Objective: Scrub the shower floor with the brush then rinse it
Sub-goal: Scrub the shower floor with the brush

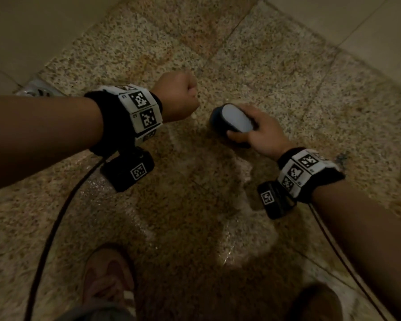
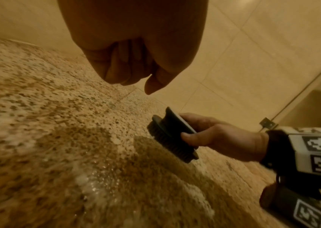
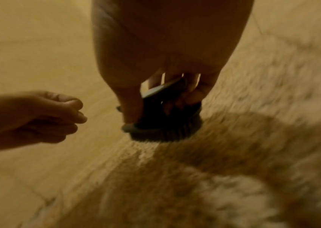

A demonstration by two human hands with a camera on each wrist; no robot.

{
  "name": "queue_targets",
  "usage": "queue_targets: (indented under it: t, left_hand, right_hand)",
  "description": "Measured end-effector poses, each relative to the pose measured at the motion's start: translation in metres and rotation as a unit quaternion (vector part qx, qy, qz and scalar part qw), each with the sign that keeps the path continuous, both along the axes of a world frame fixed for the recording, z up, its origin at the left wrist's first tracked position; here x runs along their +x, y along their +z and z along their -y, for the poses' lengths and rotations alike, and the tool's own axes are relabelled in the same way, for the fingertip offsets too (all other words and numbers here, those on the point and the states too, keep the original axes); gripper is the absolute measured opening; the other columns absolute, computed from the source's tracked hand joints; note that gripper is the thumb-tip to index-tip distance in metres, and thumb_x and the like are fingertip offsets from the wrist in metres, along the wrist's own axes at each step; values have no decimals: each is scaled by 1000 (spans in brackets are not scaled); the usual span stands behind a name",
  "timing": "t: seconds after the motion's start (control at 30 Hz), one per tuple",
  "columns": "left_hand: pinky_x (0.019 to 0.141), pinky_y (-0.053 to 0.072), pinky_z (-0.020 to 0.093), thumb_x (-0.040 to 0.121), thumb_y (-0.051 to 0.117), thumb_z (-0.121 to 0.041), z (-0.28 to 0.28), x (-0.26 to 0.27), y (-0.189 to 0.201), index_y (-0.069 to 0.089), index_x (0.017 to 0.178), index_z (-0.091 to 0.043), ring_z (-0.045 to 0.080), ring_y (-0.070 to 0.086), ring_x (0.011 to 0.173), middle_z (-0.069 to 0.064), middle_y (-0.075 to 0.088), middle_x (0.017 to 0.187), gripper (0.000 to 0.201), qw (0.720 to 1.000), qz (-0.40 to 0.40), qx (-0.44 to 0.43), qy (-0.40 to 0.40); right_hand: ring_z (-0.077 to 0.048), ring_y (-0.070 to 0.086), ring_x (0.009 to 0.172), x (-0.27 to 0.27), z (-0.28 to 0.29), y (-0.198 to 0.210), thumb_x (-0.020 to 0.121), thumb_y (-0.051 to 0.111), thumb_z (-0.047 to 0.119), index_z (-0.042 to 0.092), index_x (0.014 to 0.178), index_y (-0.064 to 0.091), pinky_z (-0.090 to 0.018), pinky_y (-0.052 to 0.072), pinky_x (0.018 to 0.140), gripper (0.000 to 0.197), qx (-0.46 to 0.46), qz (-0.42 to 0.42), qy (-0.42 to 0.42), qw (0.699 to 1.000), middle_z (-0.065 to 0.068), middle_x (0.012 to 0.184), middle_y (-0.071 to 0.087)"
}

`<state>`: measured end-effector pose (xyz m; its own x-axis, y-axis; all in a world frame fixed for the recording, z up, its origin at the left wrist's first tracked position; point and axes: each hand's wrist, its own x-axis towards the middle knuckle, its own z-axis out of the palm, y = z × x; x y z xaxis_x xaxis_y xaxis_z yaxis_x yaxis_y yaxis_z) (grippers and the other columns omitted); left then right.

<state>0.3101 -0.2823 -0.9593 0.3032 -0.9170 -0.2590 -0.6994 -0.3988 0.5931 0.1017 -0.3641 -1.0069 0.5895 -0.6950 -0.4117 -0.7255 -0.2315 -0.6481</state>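
the right hand [image 1: 262,129] has its grip around the brush [image 1: 232,121], thumb on one side and fingers on the other. the brush has a dark body and a pale top. its bristles point down at the shower floor [image 1: 276,72], touching it or just above it; i cannot tell which. under the grip the floor is speckled and wet, with white foam [image 2: 95,183] near the brush. the left hand [image 1: 180,96] is beside the brush, apart from it, curled in a fist and holding nothing. a drain [image 1: 38,90] sits well apart, past the left wrist.

Black wristbands [image 1: 310,172] with white square-code tags, black camera boxes [image 1: 127,169], trailing cables [image 1: 53,230], sandals [image 1: 107,279]
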Motion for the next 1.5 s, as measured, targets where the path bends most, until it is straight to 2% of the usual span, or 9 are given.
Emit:
queue_targets:
  t: [0.17,0.47,0.73,0.93,1.03,1.2,1.33,1.4,1.5]
  left_hand:
    - [53,16,32,85,49,-3,11,-40,-4,24,59,-14,19,23,58,3,23,61,38,997,-19,35,-65]
    - [52,23,27,82,54,-3,7,-96,-12,26,53,-14,14,25,50,3,29,54,42,982,18,-27,-185]
    - [53,21,26,81,51,0,-5,-112,-13,24,56,-16,14,23,51,2,26,54,41,983,-1,-19,-182]
    - [52,16,28,83,48,2,-15,-122,-19,23,58,-16,16,20,53,2,25,57,40,980,-23,14,-200]
    - [55,19,28,83,48,2,-14,-119,-18,23,58,-15,15,21,54,2,25,57,39,982,-43,9,-183]
    - [50,21,25,82,52,-1,-10,-103,-12,26,56,-15,12,25,51,2,29,54,40,986,-10,-8,-169]
    - [48,22,15,80,53,0,-2,-93,-3,27,55,-17,9,28,52,0,31,56,40,985,16,-51,-165]
    - [47,24,11,80,52,1,2,-87,5,27,56,-18,9,30,54,-2,32,57,40,985,9,-80,-151]
    - [44,21,13,83,51,-1,11,-81,14,27,55,-18,8,30,52,-2,32,57,40,991,-19,-90,-100]
  right_hand:
    - [-18,55,109,-28,-24,-13,77,79,34,29,126,53,-36,47,90,56,-2,2,47,999,6,117,58]
    - [-17,57,87,-50,-38,-6,80,76,32,26,108,46,-28,47,68,42,-9,24,77,997,-1,105,59]
    - [-17,54,97,-81,-52,2,75,80,35,24,122,53,-33,44,77,55,-17,-59,226,972,2,114,59]
    - [-18,51,116,-71,-68,2,81,68,9,22,133,54,-24,38,83,56,104,-174,424,883,0,131,55]
    - [-23,51,118,-48,-85,-3,80,69,10,18,134,54,-31,41,93,57,83,-153,452,875,-4,132,56]
    - [-16,50,84,28,-86,-22,93,57,21,17,112,58,-20,34,70,20,10,-137,308,941,0,102,56]
    - [-21,47,120,35,-67,-16,94,59,31,10,140,45,-22,32,90,53,-7,-75,165,983,-11,142,47]
    - [-24,55,116,7,-56,2,88,67,38,13,135,50,-30,42,88,56,-43,-41,95,994,-10,129,58]
    - [-22,58,88,-46,-40,3,79,71,50,18,120,47,-29,41,61,57,-51,-96,-60,992,-2,101,58]
